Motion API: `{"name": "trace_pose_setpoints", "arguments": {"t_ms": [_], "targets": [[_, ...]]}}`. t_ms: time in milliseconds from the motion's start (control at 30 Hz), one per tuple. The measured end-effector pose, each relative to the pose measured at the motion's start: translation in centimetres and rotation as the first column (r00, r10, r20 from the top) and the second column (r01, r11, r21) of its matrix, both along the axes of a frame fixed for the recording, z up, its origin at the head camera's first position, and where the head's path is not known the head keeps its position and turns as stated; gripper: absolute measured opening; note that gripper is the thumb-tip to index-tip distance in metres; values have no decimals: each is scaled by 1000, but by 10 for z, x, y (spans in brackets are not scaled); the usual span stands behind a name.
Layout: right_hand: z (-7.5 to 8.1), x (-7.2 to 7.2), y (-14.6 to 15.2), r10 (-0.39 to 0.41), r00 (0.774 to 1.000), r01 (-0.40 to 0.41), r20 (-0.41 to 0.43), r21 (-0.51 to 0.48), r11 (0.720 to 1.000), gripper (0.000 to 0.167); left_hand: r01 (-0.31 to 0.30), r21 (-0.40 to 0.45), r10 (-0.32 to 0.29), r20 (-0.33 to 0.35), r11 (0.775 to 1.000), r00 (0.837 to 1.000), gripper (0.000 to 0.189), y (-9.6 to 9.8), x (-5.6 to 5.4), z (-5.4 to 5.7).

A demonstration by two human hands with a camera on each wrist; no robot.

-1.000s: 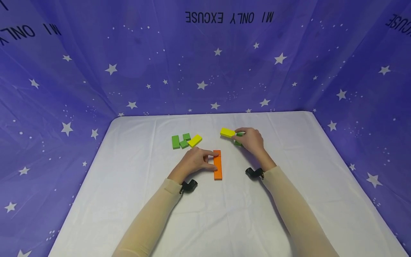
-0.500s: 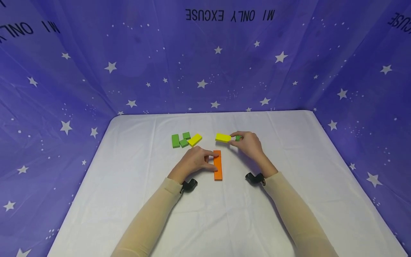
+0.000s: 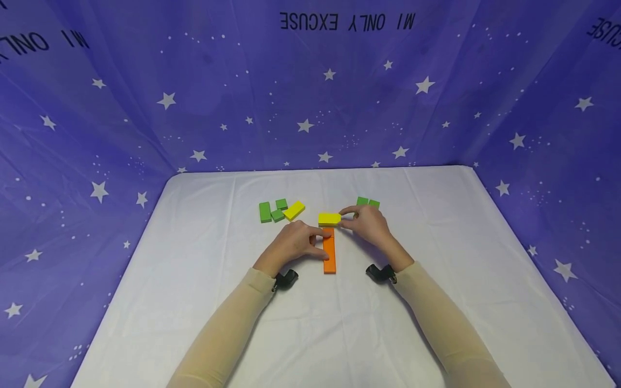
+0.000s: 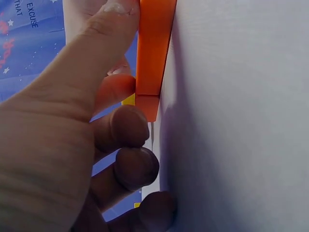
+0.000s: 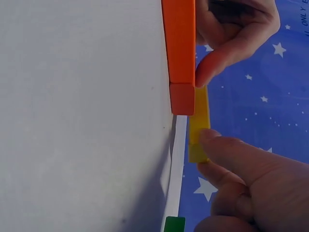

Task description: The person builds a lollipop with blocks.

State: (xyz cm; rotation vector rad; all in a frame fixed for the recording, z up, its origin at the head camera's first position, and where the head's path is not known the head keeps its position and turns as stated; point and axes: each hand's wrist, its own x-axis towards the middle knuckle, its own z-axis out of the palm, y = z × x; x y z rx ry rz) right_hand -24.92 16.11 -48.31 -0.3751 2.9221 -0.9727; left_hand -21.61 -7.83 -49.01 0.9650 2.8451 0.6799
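My left hand (image 3: 290,241) rests its thumb and index fingertips on top of a long orange block (image 3: 330,265) lying lengthwise on the table. A short orange block (image 5: 182,99) abuts its far end. My right hand (image 3: 370,223) pinches a yellow block (image 3: 329,219) by its right end between thumb and fingers. That block lies crosswise just beyond the far end of the orange row. In the right wrist view it shows raised off the tabletop. The other left fingers are bent under the palm in the left wrist view, touching nothing.
Left of the hands lie a long green block (image 3: 264,212), two small green blocks (image 3: 281,204) and another yellow block (image 3: 294,210). Two green blocks (image 3: 362,201) lie behind my right hand. A white cloth (image 3: 194,258) covers the table, with a starry purple curtain (image 3: 271,97) around it.
The right hand has carried the yellow block left and toward me, to the far end of the orange row, uncovering two green blocks. The left hand stays in place.
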Motion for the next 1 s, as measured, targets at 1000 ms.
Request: {"name": "trace_pose_setpoints", "arguments": {"t_ms": [1000], "targets": [[-13, -2, 0, 37, 999, -38, 27, 48, 998, 32, -60, -62, 59, -15, 996, 998, 92, 1, 3, -5]]}}
